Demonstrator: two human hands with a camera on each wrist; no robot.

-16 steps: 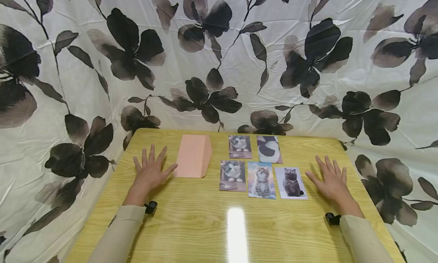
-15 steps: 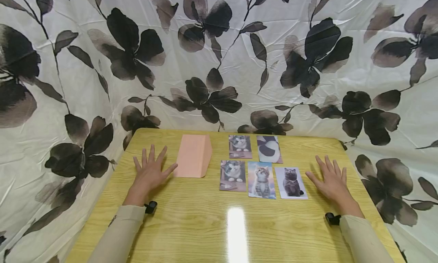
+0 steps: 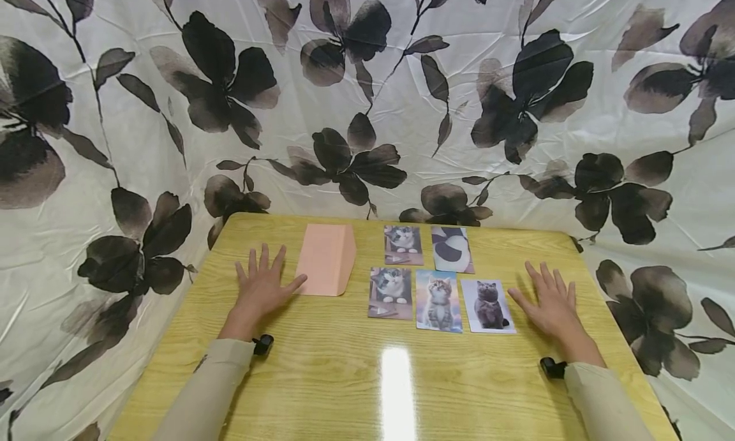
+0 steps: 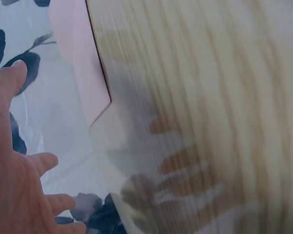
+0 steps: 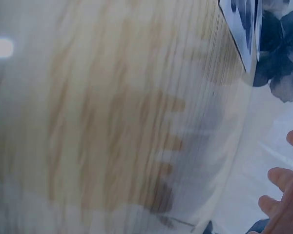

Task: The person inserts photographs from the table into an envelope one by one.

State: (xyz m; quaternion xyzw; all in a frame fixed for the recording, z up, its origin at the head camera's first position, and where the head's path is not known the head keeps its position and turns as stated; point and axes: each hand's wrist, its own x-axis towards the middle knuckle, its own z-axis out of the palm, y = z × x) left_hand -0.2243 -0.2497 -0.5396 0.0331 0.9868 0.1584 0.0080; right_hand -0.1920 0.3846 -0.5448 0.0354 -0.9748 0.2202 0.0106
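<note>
My left hand (image 3: 263,294) hovers with fingers spread at the left of the table, its thumb tip overlapping the lower left edge of a pink envelope (image 3: 321,260). The envelope's flap points right; its corner (image 4: 90,92) shows in the left wrist view. To the envelope's right lie several cat picture cards in two rows. A grey cat card (image 3: 488,306) is closest to my right hand (image 3: 551,307), which is spread and holds nothing. Beside that card is a tabby kitten card (image 3: 439,300), then a white-and-grey cat card (image 3: 390,293).
Behind these sit a similar cat card (image 3: 403,245) and a black-and-white patterned card (image 3: 452,249). The yellow wooden table (image 3: 321,364) has a bright light reflection near its front. A white floral cloth (image 3: 436,122) hangs behind and along the sides.
My left hand has shifted slightly right toward the envelope, and my right hand slightly left toward the grey cat card. The cards and envelope stay put.
</note>
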